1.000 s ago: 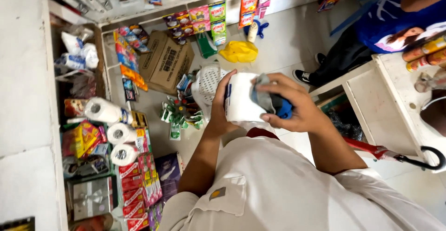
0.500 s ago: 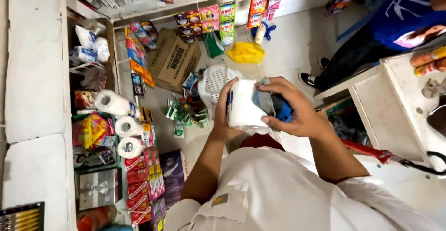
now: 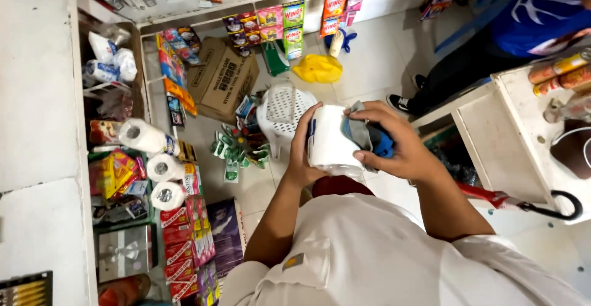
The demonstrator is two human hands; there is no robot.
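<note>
White wrapped roll (image 3: 329,141), held at chest height over a pale tiled floor (image 3: 375,66): I see my left hand (image 3: 301,152) wrapped around its near side, and my right hand (image 3: 400,149) pressing a grey-and-blue cloth (image 3: 363,135) against its far side, fingers closed on the cloth. Below stands a white perforated basket (image 3: 284,112), beside it a flattened cardboard box (image 3: 225,81) and a yellow bag (image 3: 318,69). Shelf of paper rolls (image 3: 148,136) to one side; white counter (image 3: 523,133) opposite.
</note>
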